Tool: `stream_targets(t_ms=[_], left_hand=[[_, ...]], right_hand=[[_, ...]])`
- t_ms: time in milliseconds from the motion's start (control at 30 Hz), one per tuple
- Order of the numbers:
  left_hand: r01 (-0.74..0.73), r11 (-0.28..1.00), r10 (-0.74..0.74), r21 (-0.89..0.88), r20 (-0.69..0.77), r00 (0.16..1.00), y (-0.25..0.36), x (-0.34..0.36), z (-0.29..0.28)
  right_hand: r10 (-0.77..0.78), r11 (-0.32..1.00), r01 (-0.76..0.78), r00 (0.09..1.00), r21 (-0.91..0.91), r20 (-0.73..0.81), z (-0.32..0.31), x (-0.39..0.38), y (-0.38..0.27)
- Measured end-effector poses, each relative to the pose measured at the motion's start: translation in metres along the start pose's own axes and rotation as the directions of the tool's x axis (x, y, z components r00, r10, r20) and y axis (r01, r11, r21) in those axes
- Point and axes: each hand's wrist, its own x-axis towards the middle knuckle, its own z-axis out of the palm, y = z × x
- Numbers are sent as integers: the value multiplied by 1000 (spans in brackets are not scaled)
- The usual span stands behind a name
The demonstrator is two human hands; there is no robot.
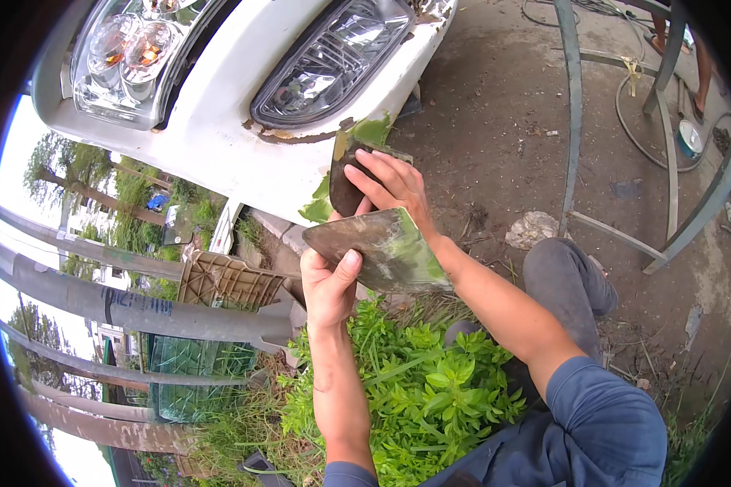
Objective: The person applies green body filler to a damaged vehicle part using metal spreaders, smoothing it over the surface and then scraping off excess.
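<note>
The white vehicle bumper (211, 158) in front of me has a chipped edge and green filler paste (372, 130) smeared at its lower corner. My right hand (394, 187) presses a dark flat spreader (346, 180) against that corner, fingers laid along it. Below it, my left hand (329, 290) grips a smudged flat plate (382, 247), thumb on top. Green paste coats the plate's right part. The plate hides part of my right palm and the left fingers underneath.
A fog light (333, 61) and headlight (130, 61) sit in the bumper. Leafy plants (439, 369) grow below my arms. Metal pipes (195, 321) stand left; a metal frame (575, 122), a rock (536, 230) and a small tub (690, 140) are right. Another person's leg (702, 69) shows upper right.
</note>
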Motion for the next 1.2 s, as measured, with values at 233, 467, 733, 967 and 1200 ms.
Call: stream_targets(t_ms=[233,467,733,967,1200], left_hand=[[37,999,-37,39,-6,999,9,-15,-14],[28,998,-32,56,71,997,17,-19,-2],[78,991,-83,111,37,996,-16,28,11],[94,990,-94,110,-5,996,-7,21,4],[44,990,-42,133,-18,999,5,0,-6]], right_hand=[[12,1000,-12,1000,-10,-23,12,-14,-18],[30,997,-33,999,77,40,-1,-22,-24],[-76,995,74,997,-64,-24,-3,4,43],[-47,997,45,999,-63,-27,6,-1,29],[0,999,0,1000,-41,-5,12,-15,-1]])
